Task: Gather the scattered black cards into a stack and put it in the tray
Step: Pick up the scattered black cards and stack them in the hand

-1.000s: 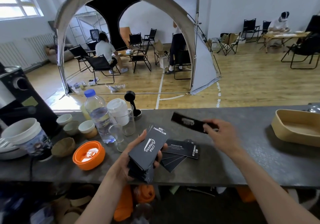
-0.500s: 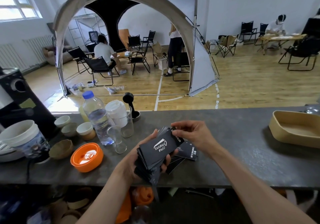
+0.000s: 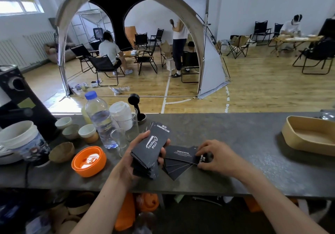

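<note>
Black stack [image 3: 151, 149] gripped by left hand [image 3: 143, 154]; right hand [image 3: 215, 158] fingers pinch five fanned cards [image 3: 178, 160].

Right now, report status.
Left hand holds card stack. Right hand on fanned cards, counter. Tray empty, path unobstructed.

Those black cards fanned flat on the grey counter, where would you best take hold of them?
Probably at their right ends, coming from the right. The fanned black cards lie flat, spread at the left and meeting under the right hand, so a pinch there could catch them together. The left hand holds the stack of black cards.
</note>
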